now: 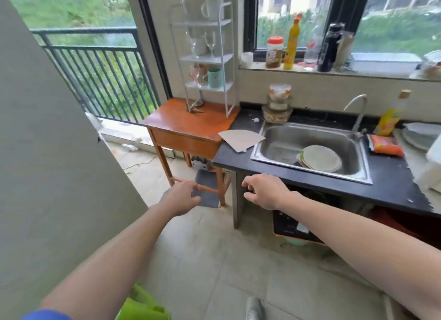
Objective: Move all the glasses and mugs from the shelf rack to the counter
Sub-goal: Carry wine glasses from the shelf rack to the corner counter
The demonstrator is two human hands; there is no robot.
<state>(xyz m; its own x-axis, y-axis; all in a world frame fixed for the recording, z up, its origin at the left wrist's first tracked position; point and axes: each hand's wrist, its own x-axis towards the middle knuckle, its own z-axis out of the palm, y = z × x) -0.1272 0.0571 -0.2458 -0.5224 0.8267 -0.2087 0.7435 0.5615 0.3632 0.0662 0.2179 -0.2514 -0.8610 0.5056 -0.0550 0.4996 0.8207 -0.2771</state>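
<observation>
Both hands, left hand [182, 196] and right hand [263, 191], empty, loosely curled; shelf rack [205, 57] on wooden table [191, 122] beside counter [236, 152].

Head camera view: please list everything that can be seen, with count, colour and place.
shelf rack: one, white, on the wooden table
wooden table: one, orange-brown, left of the counter
mug: one, white, top shelf
wine glasses: two, clear, second shelf
green mug: one, third shelf, beside a clear glass
counter: one, black
sink: one, steel, set in the counter
plates: a stack, pale, in the sink
cardboard piece: one, beige, on the counter left of the sink
yellow bottle: one, on the windowsill
black bottle: one, on the windowsill
left hand: empty, fingers loosely curled
right hand: empty, fingers loosely curled
</observation>
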